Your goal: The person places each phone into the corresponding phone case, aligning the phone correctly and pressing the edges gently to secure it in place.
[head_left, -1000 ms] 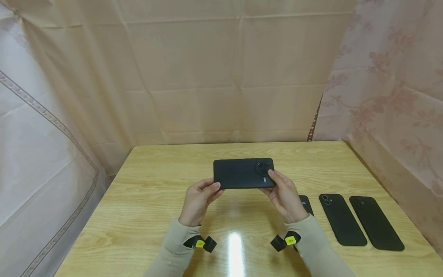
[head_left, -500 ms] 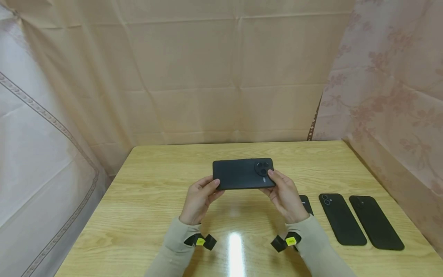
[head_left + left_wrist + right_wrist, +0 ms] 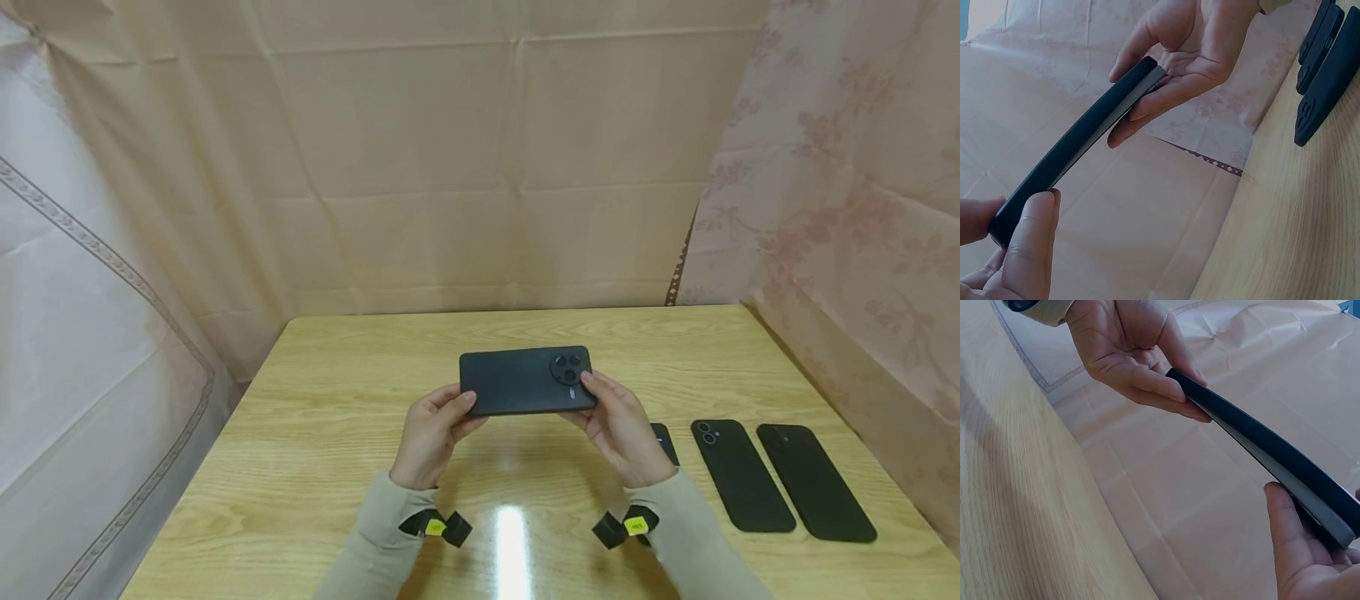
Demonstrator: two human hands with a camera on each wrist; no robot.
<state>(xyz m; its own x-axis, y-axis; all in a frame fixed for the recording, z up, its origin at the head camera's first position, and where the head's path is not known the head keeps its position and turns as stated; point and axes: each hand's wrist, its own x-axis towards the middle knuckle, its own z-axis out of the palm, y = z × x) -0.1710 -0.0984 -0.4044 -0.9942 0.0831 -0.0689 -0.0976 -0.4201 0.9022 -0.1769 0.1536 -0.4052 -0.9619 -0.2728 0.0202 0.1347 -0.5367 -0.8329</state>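
Note:
In the head view a smartphone in a black case [image 3: 517,383] is held level above the table, its back with the round camera ring facing up. My left hand [image 3: 429,435] pinches its left end, thumb on top and fingers beneath. The other end, beside the camera ring, is gripped by my right hand [image 3: 624,429] in the same way. In the right wrist view the phone's grey edge [image 3: 1325,519] shows below the black case as a wedge, widest at the right hand's end. The left wrist view shows this grey edge too. The phone's underside is hidden from the head view.
Two black phone-shaped pieces, one with ringed lenses [image 3: 742,475] and one plainer [image 3: 816,483], lie side by side on the wooden table [image 3: 315,467] at the right. A third [image 3: 664,442] is partly hidden by the right forearm. Cloth curtains [image 3: 420,167] enclose the back and sides.
The cased phone has dipped slightly and its camera end now shows a little more of its back. Both hands keep their hold. The pieces on the table have not moved.

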